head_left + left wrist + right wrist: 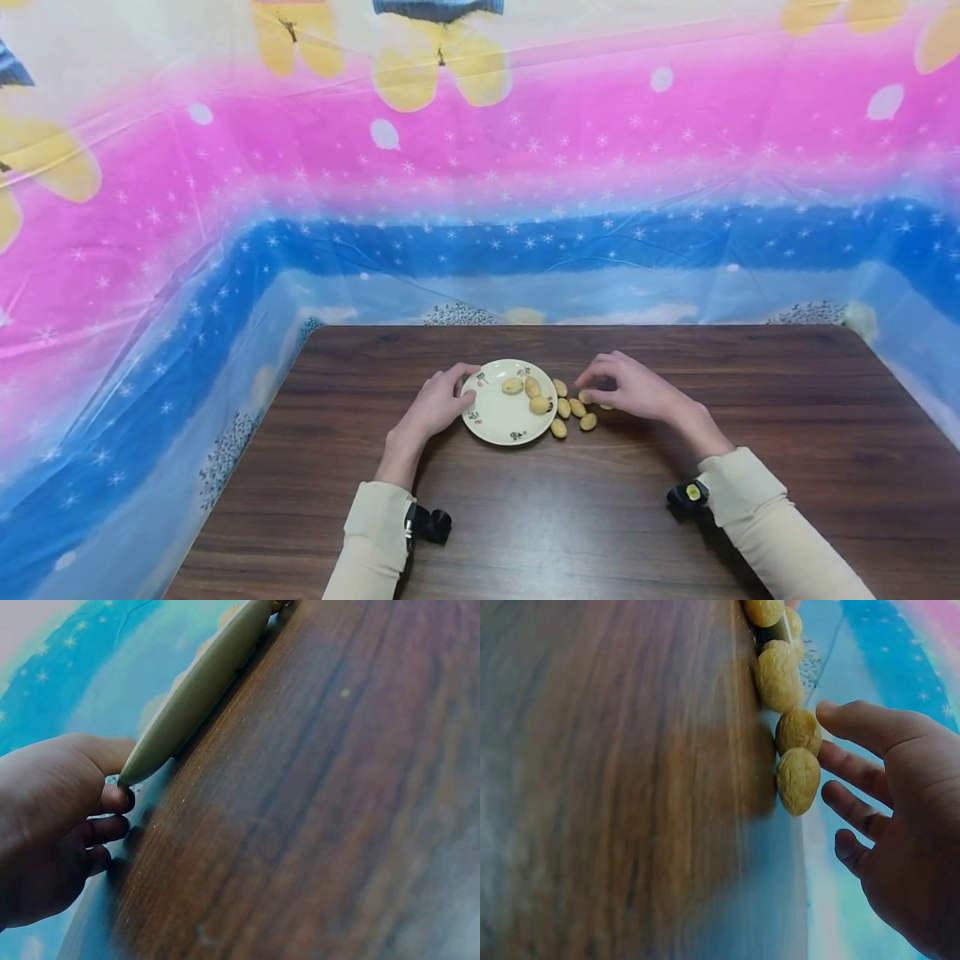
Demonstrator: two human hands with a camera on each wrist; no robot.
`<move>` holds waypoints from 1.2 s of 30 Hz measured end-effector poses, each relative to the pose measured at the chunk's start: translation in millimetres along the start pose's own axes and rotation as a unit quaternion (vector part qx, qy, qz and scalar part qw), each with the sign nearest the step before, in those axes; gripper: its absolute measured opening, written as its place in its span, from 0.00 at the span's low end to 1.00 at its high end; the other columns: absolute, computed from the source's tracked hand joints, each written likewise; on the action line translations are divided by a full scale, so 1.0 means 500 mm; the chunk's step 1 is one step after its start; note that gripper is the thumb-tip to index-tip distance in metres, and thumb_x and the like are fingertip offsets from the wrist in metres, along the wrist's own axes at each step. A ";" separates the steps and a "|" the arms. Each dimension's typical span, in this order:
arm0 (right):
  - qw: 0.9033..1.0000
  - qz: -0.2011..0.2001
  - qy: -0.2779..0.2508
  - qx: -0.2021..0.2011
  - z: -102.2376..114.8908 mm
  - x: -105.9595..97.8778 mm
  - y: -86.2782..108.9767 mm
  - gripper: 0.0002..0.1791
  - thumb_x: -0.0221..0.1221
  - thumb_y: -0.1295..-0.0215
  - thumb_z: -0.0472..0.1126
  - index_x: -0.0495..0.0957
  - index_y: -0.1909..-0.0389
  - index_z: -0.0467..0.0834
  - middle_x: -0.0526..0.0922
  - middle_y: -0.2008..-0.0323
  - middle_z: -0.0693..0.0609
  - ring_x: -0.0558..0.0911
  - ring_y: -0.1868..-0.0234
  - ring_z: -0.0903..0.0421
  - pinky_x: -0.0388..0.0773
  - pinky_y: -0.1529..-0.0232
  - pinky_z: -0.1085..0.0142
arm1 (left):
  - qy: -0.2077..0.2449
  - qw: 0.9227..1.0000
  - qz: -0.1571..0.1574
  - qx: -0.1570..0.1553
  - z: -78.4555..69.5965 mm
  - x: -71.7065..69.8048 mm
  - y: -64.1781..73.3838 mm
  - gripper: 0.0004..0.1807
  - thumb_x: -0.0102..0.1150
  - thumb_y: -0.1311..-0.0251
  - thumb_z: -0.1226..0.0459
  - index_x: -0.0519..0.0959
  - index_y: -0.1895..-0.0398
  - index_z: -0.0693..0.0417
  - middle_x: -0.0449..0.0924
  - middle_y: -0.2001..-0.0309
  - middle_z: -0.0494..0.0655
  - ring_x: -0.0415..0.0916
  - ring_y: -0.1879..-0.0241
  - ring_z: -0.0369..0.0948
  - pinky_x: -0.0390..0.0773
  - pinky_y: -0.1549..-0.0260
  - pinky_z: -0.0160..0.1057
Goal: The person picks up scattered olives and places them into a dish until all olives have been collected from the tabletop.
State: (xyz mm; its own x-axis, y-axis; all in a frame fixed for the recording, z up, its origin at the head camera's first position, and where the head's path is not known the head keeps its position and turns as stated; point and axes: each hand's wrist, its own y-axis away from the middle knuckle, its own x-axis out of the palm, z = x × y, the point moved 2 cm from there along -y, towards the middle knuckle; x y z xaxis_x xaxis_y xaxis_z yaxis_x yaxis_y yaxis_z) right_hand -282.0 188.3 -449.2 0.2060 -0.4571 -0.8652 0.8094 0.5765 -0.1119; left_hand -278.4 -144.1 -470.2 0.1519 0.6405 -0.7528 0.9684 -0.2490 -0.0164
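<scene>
My left hand (444, 402) grips the left rim of a cream plate (498, 421) with small printed figures. In the left wrist view the thumb is over the rim of the plate (196, 694) and a finger below it. Three wrinkled yellow oval pieces, like small potatoes, lie on the plate, one of them a yellow piece (512, 386). My right hand (630, 387) reaches over more yellow pieces (577, 407) on the table. The right wrist view shows its thumb and fingers spread apart, thumb tip right at a yellow piece (798, 732).
Several yellow pieces (558, 428) lie loose right of the plate, close to its rim. The dark wooden table (525, 517) ends at the back against a colourful printed cloth (487, 242). A black wrist camera (431, 527) sits at the left sleeve, another black wrist camera (686, 500) at the right.
</scene>
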 end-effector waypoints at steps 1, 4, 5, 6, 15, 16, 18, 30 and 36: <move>1.000 0.001 0.000 0.000 -0.003 0.001 0.001 0.11 0.62 0.32 0.49 0.85 0.52 0.55 0.81 0.53 0.60 0.75 0.49 0.56 0.73 0.48 0.53 | 0.000 1.000 -0.001 0.001 0.000 0.000 0.000 0.24 0.53 0.32 0.59 0.73 0.32 0.46 0.69 0.71 0.44 0.63 0.70 0.42 0.62 0.64 0.41; 1.000 0.004 0.006 -0.002 -0.010 0.002 0.002 0.11 0.62 0.32 0.49 0.85 0.51 0.55 0.81 0.53 0.60 0.74 0.50 0.57 0.73 0.49 0.54 | 0.001 1.000 0.001 0.002 0.000 0.000 0.000 0.24 0.53 0.32 0.60 0.73 0.32 0.46 0.69 0.72 0.44 0.63 0.70 0.42 0.62 0.66 0.40; 1.000 0.005 0.006 -0.001 -0.012 0.002 0.002 0.11 0.62 0.32 0.49 0.85 0.51 0.55 0.81 0.53 0.60 0.74 0.50 0.57 0.72 0.50 0.55 | 0.003 1.000 0.001 0.002 -0.001 0.000 0.000 0.24 0.53 0.32 0.60 0.73 0.32 0.46 0.69 0.71 0.44 0.63 0.70 0.42 0.62 0.66 0.40; 1.000 0.006 0.006 -0.001 -0.014 0.001 0.002 0.11 0.62 0.32 0.49 0.84 0.51 0.55 0.81 0.53 0.60 0.74 0.50 0.56 0.72 0.50 0.55 | 0.002 1.000 0.001 0.002 -0.001 -0.001 0.000 0.24 0.53 0.32 0.60 0.73 0.33 0.46 0.69 0.71 0.44 0.63 0.70 0.42 0.62 0.66 0.40; 1.000 0.017 0.007 0.008 -0.019 0.000 -0.009 0.12 0.63 0.35 0.46 0.85 0.52 0.54 0.81 0.53 0.59 0.74 0.52 0.56 0.71 0.52 0.56 | -0.001 1.000 -0.001 0.001 -0.003 -0.002 0.002 0.24 0.55 0.33 0.59 0.73 0.33 0.45 0.68 0.71 0.44 0.63 0.69 0.42 0.61 0.63 0.40; 1.000 0.017 0.010 0.006 -0.018 0.000 -0.009 0.11 0.63 0.35 0.46 0.85 0.52 0.54 0.81 0.53 0.58 0.74 0.52 0.56 0.71 0.52 0.56 | -0.002 1.000 -0.001 0.000 -0.002 -0.002 0.001 0.24 0.55 0.32 0.59 0.73 0.33 0.45 0.68 0.71 0.44 0.63 0.69 0.41 0.62 0.64 0.40; 1.000 0.015 0.010 0.007 -0.017 0.000 -0.010 0.10 0.64 0.35 0.45 0.85 0.53 0.54 0.81 0.54 0.59 0.74 0.53 0.56 0.71 0.53 0.56 | 0.000 1.000 0.001 -0.001 -0.003 -0.002 0.001 0.24 0.54 0.32 0.59 0.73 0.32 0.45 0.68 0.71 0.44 0.63 0.69 0.42 0.62 0.64 0.40; 1.000 -0.005 0.013 0.006 -0.005 -0.002 -0.001 0.10 0.64 0.36 0.45 0.86 0.55 0.54 0.81 0.55 0.60 0.74 0.52 0.56 0.71 0.49 0.52 | -0.002 1.000 0.002 -0.001 0.000 0.002 -0.001 0.24 0.54 0.32 0.59 0.73 0.33 0.44 0.68 0.71 0.44 0.63 0.69 0.42 0.61 0.62 0.41; 0.999 -0.024 0.007 -0.021 0.011 -0.004 -0.002 0.10 0.66 0.37 0.45 0.86 0.55 0.54 0.81 0.56 0.60 0.75 0.51 0.56 0.69 0.45 0.49 | 0.002 1.000 0.002 0.000 0.000 0.000 0.001 0.23 0.54 0.32 0.59 0.73 0.33 0.44 0.69 0.71 0.44 0.64 0.70 0.42 0.62 0.65 0.41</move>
State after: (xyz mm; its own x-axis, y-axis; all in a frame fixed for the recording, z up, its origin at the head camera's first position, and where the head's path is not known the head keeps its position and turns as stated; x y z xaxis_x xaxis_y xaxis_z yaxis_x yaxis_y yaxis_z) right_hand -280.3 185.1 -444.5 0.1602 -0.4756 -0.8650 0.7936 0.5831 -0.1737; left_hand -278.1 -144.1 -470.1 0.1559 0.6430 -0.7498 0.9679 -0.2511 -0.0140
